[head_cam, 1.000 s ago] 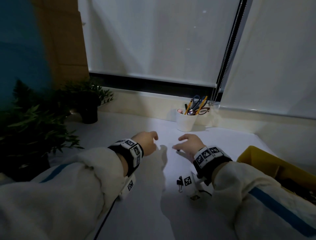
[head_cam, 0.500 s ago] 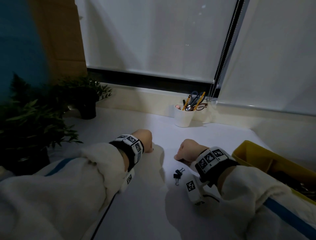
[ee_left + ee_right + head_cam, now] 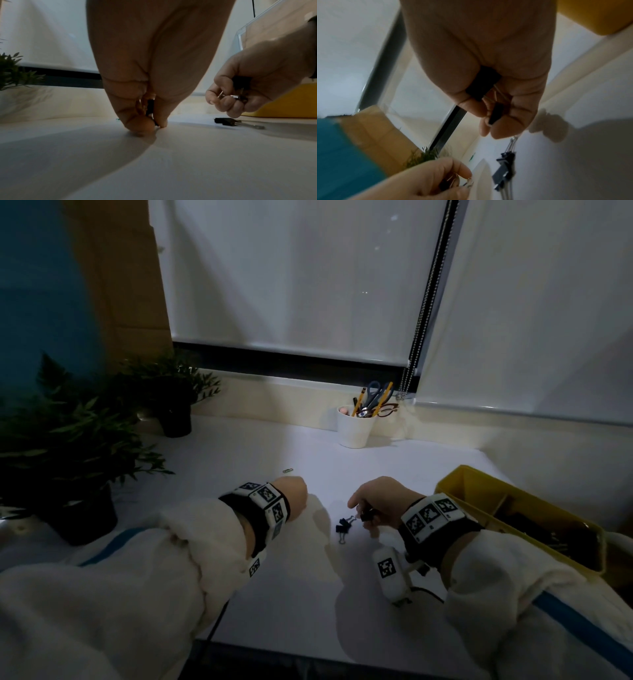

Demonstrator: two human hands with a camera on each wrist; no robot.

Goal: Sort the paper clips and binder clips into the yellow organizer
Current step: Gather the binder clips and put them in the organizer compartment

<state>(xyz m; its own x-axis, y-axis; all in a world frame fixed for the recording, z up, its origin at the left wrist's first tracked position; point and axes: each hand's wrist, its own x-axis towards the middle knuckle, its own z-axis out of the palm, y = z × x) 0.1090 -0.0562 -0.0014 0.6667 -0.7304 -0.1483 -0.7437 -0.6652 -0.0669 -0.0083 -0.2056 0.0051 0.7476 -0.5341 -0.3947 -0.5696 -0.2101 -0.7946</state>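
My right hand hovers just above the white table, fingers curled round black binder clips held in the palm. My left hand is fisted with its fingertips on the table; the left wrist view shows it gripping a black binder clip. Between the hands, two black binder clips lie loose on the table. A small paper clip lies just beyond my left hand. The yellow organizer stands at the right, beside my right wrist, with dark clips in its compartments.
A white cup with pencils and scissors stands at the back by the window sill. Two potted plants stand at the left. A bead chain hangs from the blinds. The table's front edge runs under my forearms.
Both hands went from spread over the table to curled fists and drew back toward me. My right hand now holds binder clips off the table; a paper clip has come into view past the left hand.
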